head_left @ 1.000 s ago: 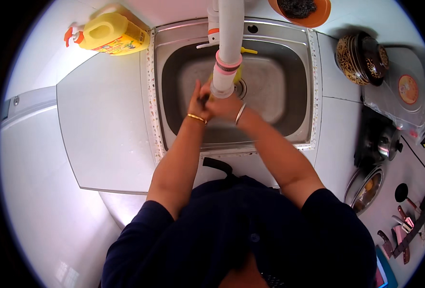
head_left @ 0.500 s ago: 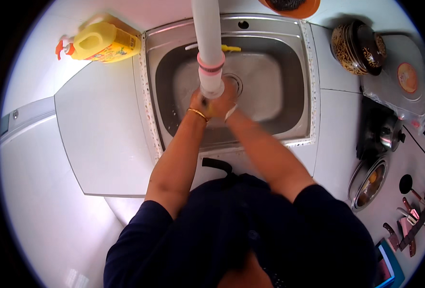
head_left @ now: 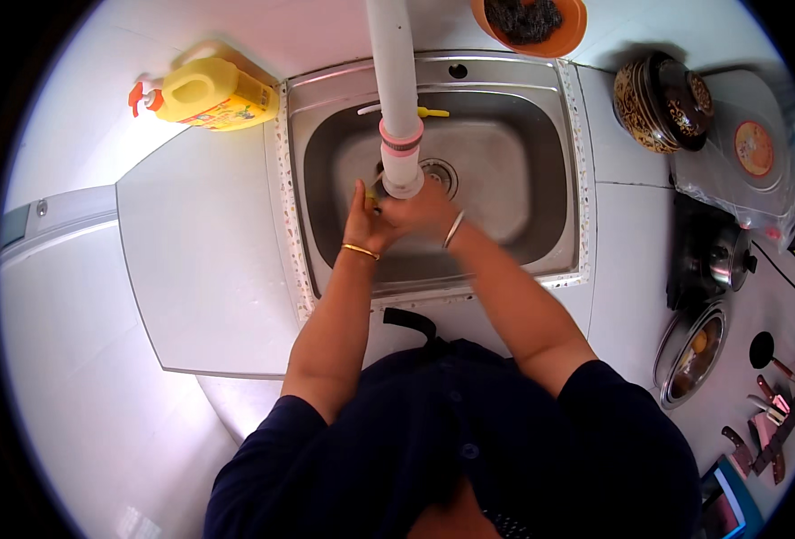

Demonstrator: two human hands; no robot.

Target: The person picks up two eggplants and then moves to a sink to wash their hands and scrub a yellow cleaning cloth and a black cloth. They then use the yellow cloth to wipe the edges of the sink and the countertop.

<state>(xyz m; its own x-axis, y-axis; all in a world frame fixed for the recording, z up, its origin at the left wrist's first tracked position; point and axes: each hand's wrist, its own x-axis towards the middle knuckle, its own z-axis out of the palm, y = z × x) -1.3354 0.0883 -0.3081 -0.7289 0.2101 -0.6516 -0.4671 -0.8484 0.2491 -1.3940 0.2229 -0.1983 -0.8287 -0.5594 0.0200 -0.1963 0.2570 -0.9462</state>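
Observation:
Both my hands are low in the stainless steel sink [head_left: 496, 193], wrists close together. My left hand [head_left: 368, 226], with a gold bangle at the wrist, is curled, its thumb pointing up. A small yellowish, dark-marked thing [head_left: 372, 199] shows at its fingers, too little of it to name. My right hand [head_left: 423, 214], a pale bangle at its wrist, is blurred and reaches across against the left. Its fingers are hidden behind the end of a white pipe [head_left: 396, 81] with a pink ring, which comes down in front of the sink.
Left of the sink lies a yellow pump bottle [head_left: 213, 94]. An orange bowl [head_left: 574, 29] with dark contents is at the back. To the right are a patterned lidded pot [head_left: 636, 99], a metal pot [head_left: 730, 256], a steel basin [head_left: 662, 355] and several knives [head_left: 737, 445].
The view has shifted slightly. My left hand has turned so its thumb now stands up, apart from the right hand. The right hand has stayed against it, behind the pipe's end.

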